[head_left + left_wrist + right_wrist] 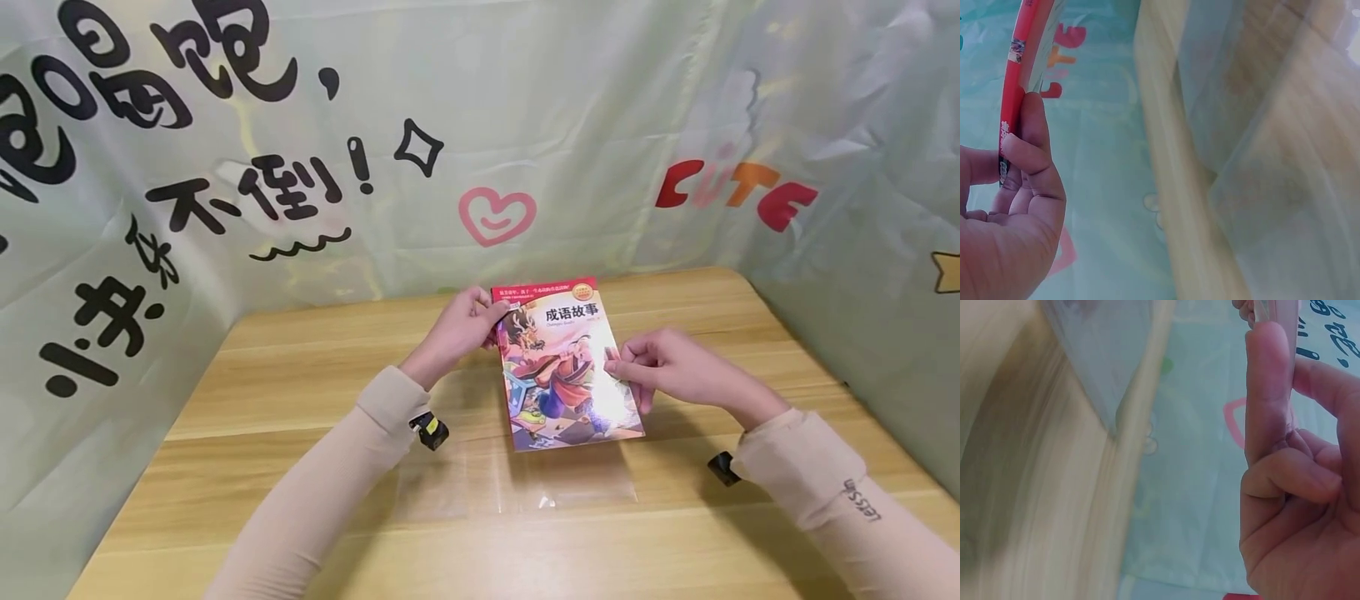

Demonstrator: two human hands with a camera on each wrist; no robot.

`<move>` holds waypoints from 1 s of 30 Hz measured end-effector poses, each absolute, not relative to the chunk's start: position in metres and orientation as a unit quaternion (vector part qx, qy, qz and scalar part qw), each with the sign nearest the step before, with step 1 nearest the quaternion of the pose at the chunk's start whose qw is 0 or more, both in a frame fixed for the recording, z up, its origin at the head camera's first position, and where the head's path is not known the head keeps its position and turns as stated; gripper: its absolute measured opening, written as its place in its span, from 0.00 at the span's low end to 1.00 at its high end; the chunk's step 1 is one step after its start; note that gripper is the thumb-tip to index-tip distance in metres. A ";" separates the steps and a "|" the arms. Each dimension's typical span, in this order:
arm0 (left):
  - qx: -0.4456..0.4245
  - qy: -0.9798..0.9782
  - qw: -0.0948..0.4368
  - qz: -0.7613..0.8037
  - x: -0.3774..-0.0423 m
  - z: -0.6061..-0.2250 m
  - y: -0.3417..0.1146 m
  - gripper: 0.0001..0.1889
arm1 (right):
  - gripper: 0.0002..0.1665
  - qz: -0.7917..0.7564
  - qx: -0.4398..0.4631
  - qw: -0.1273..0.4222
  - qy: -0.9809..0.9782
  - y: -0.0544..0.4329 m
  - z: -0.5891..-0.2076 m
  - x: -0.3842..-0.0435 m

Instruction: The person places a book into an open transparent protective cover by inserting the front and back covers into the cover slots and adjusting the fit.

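A thin paperback book (pixel 558 367) with a red top band and a colourful illustrated cover is held up over the table, cover facing the head camera. My left hand (pixel 468 321) pinches its upper left edge, thumb on the cover; the red spine (pixel 1013 81) shows between thumb and fingers in the left wrist view. At the right edge my right hand (pixel 667 367) pinches the book, thumb on the cover and fingers behind it. Beneath the book lies a clear plastic sleeve (pixel 566 492), flat on the tabletop and partly hidden by the book.
The wooden table (pixel 300 367) reaches back to a pale green cloth backdrop (pixel 600 125) printed with lettering and a pink heart. Cloth also hangs along both sides. A small black camera (pixel 430 430) sits at the left cuff, another black camera (pixel 723 468) at the right cuff.
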State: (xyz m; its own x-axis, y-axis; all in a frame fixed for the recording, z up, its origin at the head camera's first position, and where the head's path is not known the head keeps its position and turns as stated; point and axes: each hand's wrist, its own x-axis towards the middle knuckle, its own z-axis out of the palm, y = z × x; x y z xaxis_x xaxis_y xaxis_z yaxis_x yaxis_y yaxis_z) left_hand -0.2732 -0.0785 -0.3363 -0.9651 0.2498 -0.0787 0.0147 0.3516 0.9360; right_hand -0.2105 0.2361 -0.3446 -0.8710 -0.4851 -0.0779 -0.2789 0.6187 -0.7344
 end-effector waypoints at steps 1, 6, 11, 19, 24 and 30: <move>0.082 0.815 0.105 0.565 -0.273 -0.338 -0.079 0.12 | 0.21 -0.382 -0.217 0.135 0.888 0.235 -0.346 -0.210; 0.077 0.814 0.113 0.565 -0.271 -0.346 -0.084 0.11 | 0.22 -0.390 -0.230 0.143 0.880 0.232 -0.351 -0.210; 0.081 0.819 0.110 0.557 -0.270 -0.355 -0.086 0.12 | 0.22 -0.390 -0.240 0.162 0.874 0.231 -0.355 -0.210; 0.089 0.827 0.091 0.547 -0.269 -0.361 -0.090 0.11 | 0.22 -0.394 -0.239 0.184 0.868 0.229 -0.360 -0.213; 0.086 0.833 0.086 0.540 -0.269 -0.362 -0.092 0.12 | 0.22 -0.396 -0.241 0.199 0.863 0.227 -0.362 -0.215; 0.078 0.839 0.095 0.531 -0.270 -0.366 -0.095 0.12 | 0.23 -0.395 -0.241 0.211 0.861 0.223 -0.366 -0.215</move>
